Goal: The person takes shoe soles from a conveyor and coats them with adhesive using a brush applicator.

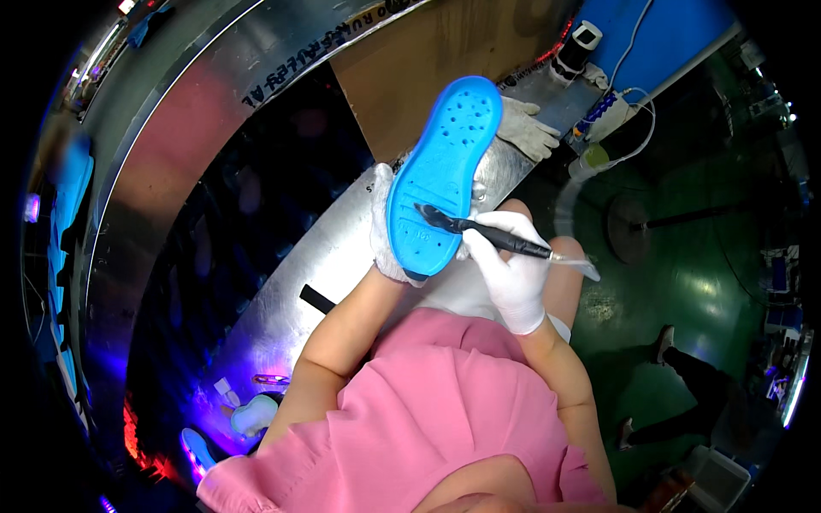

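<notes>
A bright blue shoe sole [449, 154] is tilted up in front of me, with small holes at its far end and raised ridges toward the near end. My left hand [381, 227], in a white glove, is closed around its left edge and underside; some fingers are hidden behind it. In a thin white glove, my right hand [517, 278] pinches a brush [505, 238] with a black handle. The brush's dark tip rests against the ridged part of the sole. A pale, clear piece sticks out from the handle's other end.
Under my hands lies a metal worktop [286, 295]. Beyond the sole are a white work glove [528, 128], a black-and-white container [575, 51] and a yellow-green cup [593, 158]. Brown board [402, 77] stands behind. At right, another person's legs [697, 393] show on the green floor.
</notes>
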The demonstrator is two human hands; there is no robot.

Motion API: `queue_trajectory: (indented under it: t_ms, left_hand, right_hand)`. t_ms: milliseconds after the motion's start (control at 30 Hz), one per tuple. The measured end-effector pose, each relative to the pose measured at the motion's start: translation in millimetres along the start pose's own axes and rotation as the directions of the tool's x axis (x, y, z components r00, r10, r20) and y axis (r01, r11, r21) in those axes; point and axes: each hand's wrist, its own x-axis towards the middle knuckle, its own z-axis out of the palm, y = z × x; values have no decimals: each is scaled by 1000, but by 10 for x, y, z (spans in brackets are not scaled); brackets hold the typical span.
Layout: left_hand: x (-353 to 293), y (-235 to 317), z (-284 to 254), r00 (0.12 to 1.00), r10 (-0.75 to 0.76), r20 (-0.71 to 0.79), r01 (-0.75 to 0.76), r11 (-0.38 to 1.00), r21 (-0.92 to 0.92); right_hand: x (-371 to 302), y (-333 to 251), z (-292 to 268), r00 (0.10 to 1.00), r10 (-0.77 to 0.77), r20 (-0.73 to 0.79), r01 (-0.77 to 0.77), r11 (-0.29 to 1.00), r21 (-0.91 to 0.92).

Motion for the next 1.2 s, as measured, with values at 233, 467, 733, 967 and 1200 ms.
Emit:
queue_trajectory:
  t_ms: [233, 467, 733, 967, 1200]
  left_hand:
    - [74, 120, 0, 996, -67, -64, 61, 995, -80]
    - [134, 408, -49, 884, -465, -49, 440, 863, -249]
    - [204, 599, 51, 866, -480, -141, 491, 760, 426]
    - [207, 715, 36, 930, -363, -63, 323, 722, 612]
    - [215, 784, 209, 968, -180, -177, 246, 521, 818]
  right_hand:
    - [-58, 20, 24, 963, -260, 67, 267, 951, -153]
    - [-5, -201, -211, 741, -366, 563, 592, 751, -293]
    - [-63, -285, -105, 696, -327, 639, 646, 674, -358]
    - [-74, -414, -134, 650, -324, 687, 720, 550, -422]
    - [-133, -543, -183, 636, -363, 681, 760, 448, -471]
